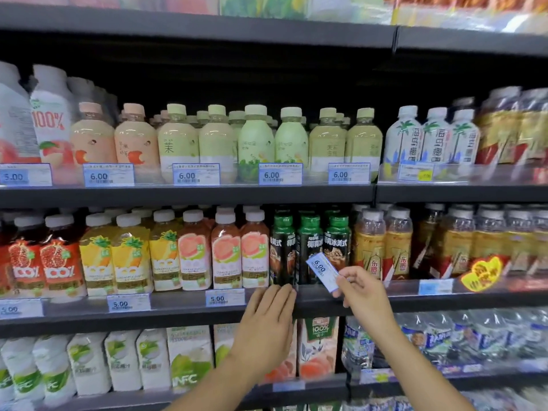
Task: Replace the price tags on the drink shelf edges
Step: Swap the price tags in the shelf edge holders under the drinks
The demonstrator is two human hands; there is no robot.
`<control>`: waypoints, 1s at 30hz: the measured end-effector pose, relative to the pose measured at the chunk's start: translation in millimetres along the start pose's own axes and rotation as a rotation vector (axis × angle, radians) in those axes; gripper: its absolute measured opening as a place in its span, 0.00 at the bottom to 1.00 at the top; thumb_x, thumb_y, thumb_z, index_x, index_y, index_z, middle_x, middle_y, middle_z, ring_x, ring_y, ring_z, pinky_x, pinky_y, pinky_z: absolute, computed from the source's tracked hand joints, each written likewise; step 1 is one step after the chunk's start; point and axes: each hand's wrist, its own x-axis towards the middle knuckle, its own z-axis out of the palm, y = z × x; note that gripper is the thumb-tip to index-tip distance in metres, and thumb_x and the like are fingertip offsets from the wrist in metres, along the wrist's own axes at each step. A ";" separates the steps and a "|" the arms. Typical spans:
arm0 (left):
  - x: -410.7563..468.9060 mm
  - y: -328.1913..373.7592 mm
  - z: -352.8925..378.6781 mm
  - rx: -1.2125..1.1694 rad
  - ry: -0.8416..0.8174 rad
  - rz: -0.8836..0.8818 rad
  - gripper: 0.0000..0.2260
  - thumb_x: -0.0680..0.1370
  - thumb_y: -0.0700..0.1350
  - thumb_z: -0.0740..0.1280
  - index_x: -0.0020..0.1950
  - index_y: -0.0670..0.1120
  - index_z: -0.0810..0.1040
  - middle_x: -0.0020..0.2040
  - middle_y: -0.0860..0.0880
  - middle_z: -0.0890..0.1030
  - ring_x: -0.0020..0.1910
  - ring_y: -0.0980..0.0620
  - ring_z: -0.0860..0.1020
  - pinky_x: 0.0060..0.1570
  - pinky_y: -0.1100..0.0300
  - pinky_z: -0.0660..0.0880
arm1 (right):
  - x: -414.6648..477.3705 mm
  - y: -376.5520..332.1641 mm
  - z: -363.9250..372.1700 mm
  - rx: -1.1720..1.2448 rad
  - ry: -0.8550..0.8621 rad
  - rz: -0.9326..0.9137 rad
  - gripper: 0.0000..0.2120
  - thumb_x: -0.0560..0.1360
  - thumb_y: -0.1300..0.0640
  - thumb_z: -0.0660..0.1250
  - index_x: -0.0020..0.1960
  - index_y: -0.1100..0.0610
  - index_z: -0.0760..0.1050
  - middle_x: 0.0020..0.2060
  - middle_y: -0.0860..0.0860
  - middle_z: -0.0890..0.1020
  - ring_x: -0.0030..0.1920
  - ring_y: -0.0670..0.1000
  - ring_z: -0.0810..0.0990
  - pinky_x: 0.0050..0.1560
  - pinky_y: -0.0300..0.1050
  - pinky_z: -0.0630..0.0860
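Blue-white 6.00 price tag (pixel 321 271), ctr-right of frame, pinched betw. thumb & fingers of my right hand (pixel 366 295); left hand (pixel 268 318), fingers straight, touches shelf edge (pixel 314 301) just beside.

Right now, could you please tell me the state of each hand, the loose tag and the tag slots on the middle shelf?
left hand: fingers straight, touching the middle shelf edge.
right hand: pinching the loose 6.00 tag.
loose 6.00 tag: tilted, off the edge, in front of the dark green bottles.
middle shelf edge: no tag seated below the dark green bottles.
5.00 tag: seated in the edge.
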 end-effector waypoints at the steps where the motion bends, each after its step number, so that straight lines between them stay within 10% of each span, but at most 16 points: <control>1: -0.8 0.1 1.4 0.027 0.009 0.011 0.23 0.79 0.48 0.60 0.73 0.41 0.71 0.72 0.45 0.73 0.70 0.43 0.70 0.71 0.43 0.64 | -0.3 0.7 -0.4 0.000 -0.011 0.003 0.02 0.78 0.62 0.66 0.47 0.58 0.77 0.37 0.54 0.84 0.29 0.40 0.78 0.34 0.42 0.75; 12: -5.8 8.1 -4.6 0.062 0.005 0.010 0.25 0.70 0.47 0.71 0.66 0.43 0.77 0.68 0.42 0.77 0.66 0.42 0.75 0.67 0.45 0.61 | 2.6 1.1 -3.5 0.004 -0.063 0.026 0.03 0.78 0.61 0.66 0.48 0.56 0.79 0.37 0.54 0.85 0.30 0.45 0.78 0.35 0.41 0.77; 21: -2.0 11.9 -15.4 -0.080 0.034 -0.060 0.15 0.74 0.49 0.61 0.57 0.46 0.77 0.63 0.45 0.76 0.63 0.42 0.73 0.60 0.44 0.73 | 3.0 -2.6 1.3 -0.025 -0.069 -0.141 0.04 0.78 0.61 0.67 0.48 0.53 0.79 0.38 0.51 0.85 0.34 0.42 0.81 0.37 0.36 0.77; 30: -1.6 13.8 -18.5 -0.119 0.048 -0.092 0.09 0.76 0.50 0.61 0.50 0.47 0.76 0.62 0.46 0.76 0.63 0.44 0.72 0.60 0.45 0.72 | 10.7 24.5 10.7 -0.664 -0.028 -0.618 0.09 0.77 0.63 0.67 0.55 0.55 0.82 0.46 0.45 0.80 0.48 0.45 0.77 0.50 0.42 0.78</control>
